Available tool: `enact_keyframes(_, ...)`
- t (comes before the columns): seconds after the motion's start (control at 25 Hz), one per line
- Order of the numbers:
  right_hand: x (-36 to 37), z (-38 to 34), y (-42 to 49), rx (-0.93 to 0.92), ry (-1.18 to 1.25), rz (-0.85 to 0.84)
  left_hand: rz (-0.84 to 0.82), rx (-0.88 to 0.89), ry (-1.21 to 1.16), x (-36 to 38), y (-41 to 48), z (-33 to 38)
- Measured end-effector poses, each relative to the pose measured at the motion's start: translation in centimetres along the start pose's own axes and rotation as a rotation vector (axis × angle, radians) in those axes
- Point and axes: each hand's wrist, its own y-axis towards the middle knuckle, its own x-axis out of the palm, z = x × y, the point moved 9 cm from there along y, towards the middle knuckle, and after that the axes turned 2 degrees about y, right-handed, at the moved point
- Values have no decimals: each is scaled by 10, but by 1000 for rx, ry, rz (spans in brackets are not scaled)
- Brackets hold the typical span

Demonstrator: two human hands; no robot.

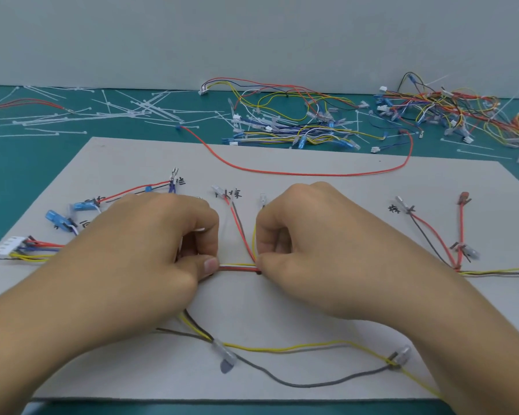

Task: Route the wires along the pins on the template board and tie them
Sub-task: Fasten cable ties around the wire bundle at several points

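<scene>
Wires (238, 268): middle of board (252, 307), red-white-yellow run. Pinched by left hand (150, 250), fingers curled, thumb against them; pinched by right hand (309, 244), likewise curled, at branch point. Held taut between, probably to keep strands bunched for tying. Spare ties (150, 106) on mat (27, 163).

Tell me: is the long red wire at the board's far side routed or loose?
Loose: the red wire sags in a slack curve, both ends out on the green mat.
</scene>
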Motion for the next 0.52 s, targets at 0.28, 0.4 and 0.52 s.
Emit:
enact_keyframes(0.28, 2, -10, -3, -106, 10, -62, -30, 47, 27, 0, -6, 1)
enact_keyframes(0.4, 2, -12, -3, -131, 3, -79, -36, 34, 5, -1, -3, -1)
enact_keyframes(0.52, 2, -11, -3, -129, -3, -75, -19, 51, -46, -1, -3, 2)
